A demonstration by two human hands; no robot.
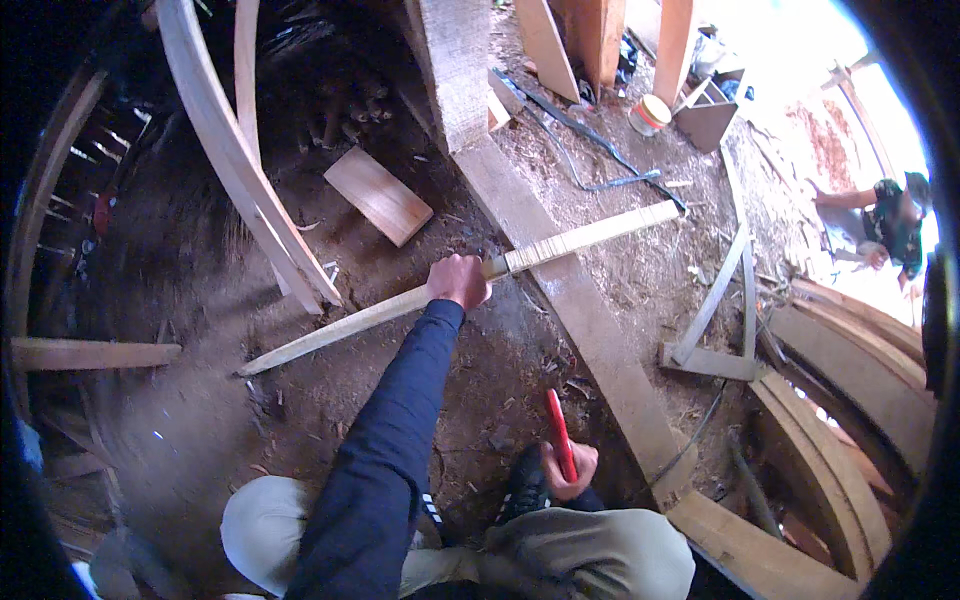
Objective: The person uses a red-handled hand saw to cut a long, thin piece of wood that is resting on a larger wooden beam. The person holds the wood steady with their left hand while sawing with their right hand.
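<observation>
My left hand (pixel 460 281) is closed round the middle of a long, pale wooden strip (pixel 590 238). The strip slants from the dirt floor at left, rising to the far right, and passes over a sawn wooden beam (pixel 560 265). A small greyish band or piece (pixel 497 266) sits against the strip right beside that hand; its kind is unclear. Near my right knee, my right hand (pixel 572 472) grips a slim red stick-like tool (pixel 561 432), its upper end pointing up and away. What its lower end looks like is hidden by the fingers.
A short board (pixel 379 196) lies beyond the strip. Curved timbers (pixel 225 150) stand at left, and more curved planks (pixel 820 450) lie at right. An angled wooden frame (pixel 715 360), a round tub (pixel 650 115) and a dark strap (pixel 585 130) are farther off. Another person (pixel 890 225) works at far right.
</observation>
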